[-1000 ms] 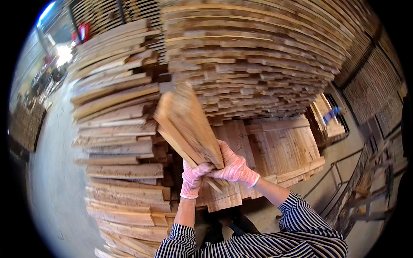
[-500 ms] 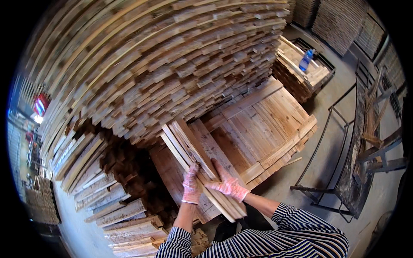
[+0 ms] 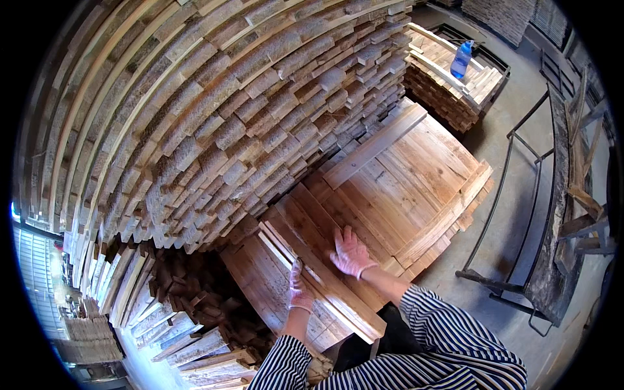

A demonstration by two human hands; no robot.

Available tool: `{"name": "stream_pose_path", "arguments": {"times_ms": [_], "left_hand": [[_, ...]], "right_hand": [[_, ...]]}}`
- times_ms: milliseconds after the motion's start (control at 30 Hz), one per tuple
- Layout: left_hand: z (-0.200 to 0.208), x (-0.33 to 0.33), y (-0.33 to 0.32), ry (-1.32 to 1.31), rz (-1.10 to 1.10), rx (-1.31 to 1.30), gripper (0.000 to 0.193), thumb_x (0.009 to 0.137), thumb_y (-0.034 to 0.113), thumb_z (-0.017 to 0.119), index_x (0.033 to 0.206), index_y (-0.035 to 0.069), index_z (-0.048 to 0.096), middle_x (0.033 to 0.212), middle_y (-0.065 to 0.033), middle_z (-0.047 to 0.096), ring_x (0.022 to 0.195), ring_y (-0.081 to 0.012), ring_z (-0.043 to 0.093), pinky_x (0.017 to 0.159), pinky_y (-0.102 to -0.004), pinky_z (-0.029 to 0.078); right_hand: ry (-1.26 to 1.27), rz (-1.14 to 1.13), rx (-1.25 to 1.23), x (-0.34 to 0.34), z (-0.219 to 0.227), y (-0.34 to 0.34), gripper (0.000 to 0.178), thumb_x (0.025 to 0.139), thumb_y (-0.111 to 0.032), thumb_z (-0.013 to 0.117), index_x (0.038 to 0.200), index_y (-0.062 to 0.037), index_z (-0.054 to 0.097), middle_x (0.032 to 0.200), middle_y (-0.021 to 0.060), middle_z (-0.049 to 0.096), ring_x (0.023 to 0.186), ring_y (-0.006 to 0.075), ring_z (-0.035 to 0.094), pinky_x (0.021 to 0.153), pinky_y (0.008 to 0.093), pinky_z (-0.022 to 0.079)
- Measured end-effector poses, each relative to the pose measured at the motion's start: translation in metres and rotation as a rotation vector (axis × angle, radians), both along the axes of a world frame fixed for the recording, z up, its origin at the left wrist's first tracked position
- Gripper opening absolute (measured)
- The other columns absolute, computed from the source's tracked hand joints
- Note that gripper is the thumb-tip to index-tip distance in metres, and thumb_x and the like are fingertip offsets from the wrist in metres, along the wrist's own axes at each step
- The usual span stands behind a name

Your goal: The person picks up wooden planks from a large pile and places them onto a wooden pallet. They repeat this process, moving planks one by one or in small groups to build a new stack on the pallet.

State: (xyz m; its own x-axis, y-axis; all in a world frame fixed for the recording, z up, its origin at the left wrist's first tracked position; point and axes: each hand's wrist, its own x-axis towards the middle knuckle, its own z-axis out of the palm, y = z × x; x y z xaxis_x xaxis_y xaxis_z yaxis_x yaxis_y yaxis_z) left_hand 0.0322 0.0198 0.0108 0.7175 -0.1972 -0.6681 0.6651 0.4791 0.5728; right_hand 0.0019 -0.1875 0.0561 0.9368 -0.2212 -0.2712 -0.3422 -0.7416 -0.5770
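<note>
Both my hands wear pinkish knit gloves. My left hand [image 3: 299, 290] grips the left edge of a few narrow wooden boards [image 3: 335, 290], which lie slanting across a low stack of planks. To the right, my right hand [image 3: 351, 254] is off those boards. Its fingers are spread over the planks [image 3: 383, 195] of the stack's top layer, palm down, seemingly touching the wood. A crosswise board [image 3: 375, 147] lies at the far end of that layer, and another board [image 3: 445, 221] runs along its right side.
A tall wall of stacked lumber [image 3: 227, 123] rises right behind the low stack. Loose wood pieces [image 3: 195, 286] fill a dark gap at the left. A blue bottle [image 3: 461, 60] stands on a smaller wood pile [image 3: 439, 91]. At the right stands a dark metal frame [image 3: 546, 214].
The boards held in both hands are now lowered onto the plank stack. My right hand has let go and moved up and right onto the planks. The view has shifted.
</note>
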Motion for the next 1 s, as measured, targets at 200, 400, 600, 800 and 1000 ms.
{"name": "stream_pose_path", "arguments": {"times_ms": [200, 400, 600, 800, 1000], "left_hand": [[-0.007, -0.002, -0.021, 0.184, 0.029, -0.203, 0.042, 0.085, 0.035, 0.078, 0.120, 0.013, 0.068, 0.115, -0.0064, 0.071, 0.106, -0.0291, 0.067, 0.094, -0.0485, 0.058], [0.011, 0.004, -0.104, 0.005, -0.077, -0.174, 0.045, 0.087, 0.040, 0.075, 0.122, 0.013, 0.064, 0.122, -0.0086, 0.069, 0.113, -0.0319, 0.064, 0.102, -0.0470, 0.053], [0.001, 0.009, -0.094, 0.002, -0.106, -0.120, 0.055, 0.088, 0.047, 0.071, 0.127, 0.010, 0.060, 0.110, -0.0165, 0.070, 0.098, -0.0362, 0.069, 0.092, -0.0535, 0.057], [-0.015, 0.014, -0.080, 0.023, -0.007, -0.086, 0.057, 0.089, 0.050, 0.072, 0.128, 0.010, 0.061, 0.117, -0.0109, 0.069, 0.107, -0.0306, 0.067, 0.094, -0.0469, 0.057], [0.021, 0.015, -0.127, -0.028, -0.154, -0.178, 0.068, 0.088, 0.062, 0.070, 0.129, 0.009, 0.060, 0.118, -0.0117, 0.069, 0.108, -0.0322, 0.067, 0.096, -0.0494, 0.056]], "right_hand": [[0.069, 0.043, 0.450, -0.051, 0.033, 0.029, 0.096, 0.086, -0.069, 0.062, 0.160, -0.0149, 0.033, 0.149, 0.0330, 0.043, 0.136, 0.0500, 0.046, 0.112, 0.0513, 0.041], [-0.009, -0.014, 0.275, -0.042, 0.023, -0.060, 0.090, 0.086, -0.065, 0.066, 0.158, -0.0199, 0.037, 0.139, 0.0297, 0.055, 0.130, 0.0458, 0.053, 0.105, 0.0474, 0.047], [-0.083, -0.088, -0.189, 0.004, -0.024, -0.079, 0.076, 0.090, -0.058, 0.064, 0.152, -0.0168, 0.045, 0.145, 0.0283, 0.049, 0.128, 0.0460, 0.052, 0.098, 0.0537, 0.048], [-0.169, 0.006, -0.071, -0.020, 0.011, -0.030, 0.078, 0.092, -0.061, 0.059, 0.154, -0.0152, 0.043, 0.154, 0.0299, 0.037, 0.142, 0.0463, 0.038, 0.112, 0.0536, 0.038], [-0.092, -0.062, 0.366, -0.045, 0.015, -0.073, 0.079, 0.092, -0.061, 0.061, 0.156, -0.0180, 0.042, 0.142, 0.0284, 0.051, 0.134, 0.0473, 0.048, 0.111, 0.0483, 0.042]]}}
